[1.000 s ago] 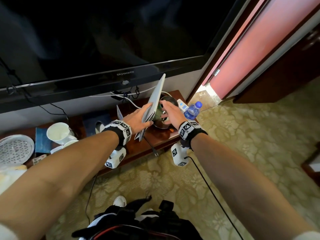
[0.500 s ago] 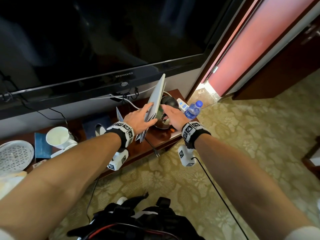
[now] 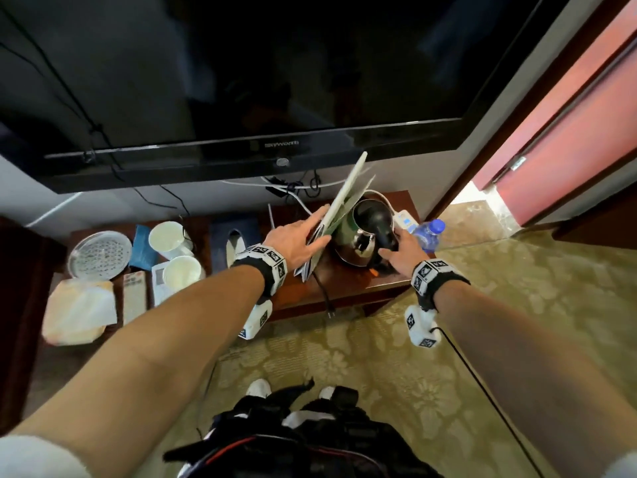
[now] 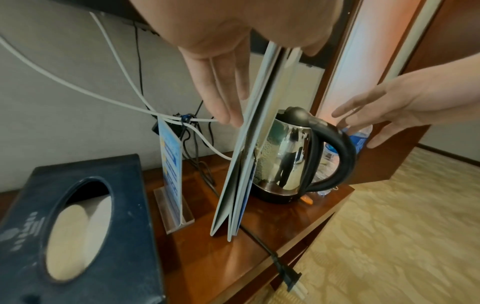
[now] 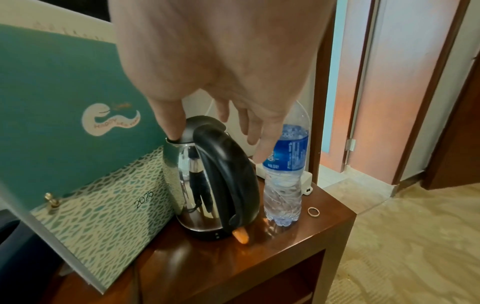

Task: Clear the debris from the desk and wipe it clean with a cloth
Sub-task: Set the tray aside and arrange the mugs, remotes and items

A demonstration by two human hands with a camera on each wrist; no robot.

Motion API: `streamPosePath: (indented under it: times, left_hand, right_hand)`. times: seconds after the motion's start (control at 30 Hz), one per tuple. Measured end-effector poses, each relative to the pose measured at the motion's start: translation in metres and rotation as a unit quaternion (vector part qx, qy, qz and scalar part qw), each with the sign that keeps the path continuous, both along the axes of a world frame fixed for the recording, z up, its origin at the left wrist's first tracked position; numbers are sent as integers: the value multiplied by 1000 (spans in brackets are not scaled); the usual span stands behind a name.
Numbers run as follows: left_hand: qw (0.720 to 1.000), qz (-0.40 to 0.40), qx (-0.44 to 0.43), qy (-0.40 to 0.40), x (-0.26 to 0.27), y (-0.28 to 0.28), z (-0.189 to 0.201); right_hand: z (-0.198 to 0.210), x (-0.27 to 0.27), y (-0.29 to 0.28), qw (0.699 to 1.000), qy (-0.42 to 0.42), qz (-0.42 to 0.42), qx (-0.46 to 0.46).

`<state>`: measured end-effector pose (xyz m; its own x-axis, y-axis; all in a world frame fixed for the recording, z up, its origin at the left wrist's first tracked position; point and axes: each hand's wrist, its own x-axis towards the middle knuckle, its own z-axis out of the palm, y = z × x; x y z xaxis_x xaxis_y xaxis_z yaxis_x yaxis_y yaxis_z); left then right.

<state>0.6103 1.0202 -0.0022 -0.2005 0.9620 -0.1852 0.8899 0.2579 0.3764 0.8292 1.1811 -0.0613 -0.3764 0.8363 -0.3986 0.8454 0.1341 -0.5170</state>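
Note:
On the brown desk (image 3: 348, 282) my left hand (image 3: 296, 243) pinches a teal 2025 calendar (image 3: 344, 205) with thin booklets, thumb on one face and straight fingers (image 4: 221, 86) on the other, its lower edge on the wood. It leans against a steel kettle (image 3: 365, 236) with a black handle (image 5: 228, 174). My right hand (image 3: 400, 250) hovers open over that handle, its thumb (image 5: 171, 123) touching the lid rim. A small orange scrap (image 5: 241, 236) lies at the kettle's base. A cream bundle (image 3: 81, 312) lies at the far left.
A water bottle (image 5: 284, 174), a ring (image 5: 313, 211) and a white power strip (image 3: 405, 217) sit at the desk's right end. A dark tissue box (image 4: 64, 226), a sign stand (image 4: 172, 174), two cups (image 3: 169, 238), a glass dish (image 3: 100, 255) and remotes (image 3: 134, 298) lie leftward. The kettle plug (image 4: 288, 277) hangs over the front edge.
My right hand has drawn back from the kettle's top toward its handle, fingers spread. My left hand keeps the calendar upright in the same place.

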Motion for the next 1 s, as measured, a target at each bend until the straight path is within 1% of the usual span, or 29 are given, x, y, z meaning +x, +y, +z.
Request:
streamPosePath:
  times: [0.07, 0.17, 0.33, 0.5, 0.7, 0.83, 1.0]
  left_hand:
    - [1000, 18, -3, 4, 12, 0, 1]
    - [999, 43, -8, 12, 28, 0, 2]
    - [994, 107, -13, 30, 43, -1, 7]
    - [984, 173, -9, 38, 53, -3, 11]
    - [978, 204, -18, 47, 56, 0, 6]
    - [977, 210, -11, 26, 53, 0, 8]
    - [977, 212, 11, -37, 45, 4, 4]
  right_hand:
    - [-10, 5, 10, 1000, -3, 3, -12]
    - [-4, 5, 8, 999, 0, 4, -46]
    - [-4, 3, 12, 997, -18, 11, -71]
    - [-6, 1, 15, 998, -25, 1, -53]
    - [-4, -2, 8, 997, -75, 4, -27]
    - [-8, -9, 2, 995, -96, 12, -35]
    - [-8, -17, 0, 994, -104, -6, -30]
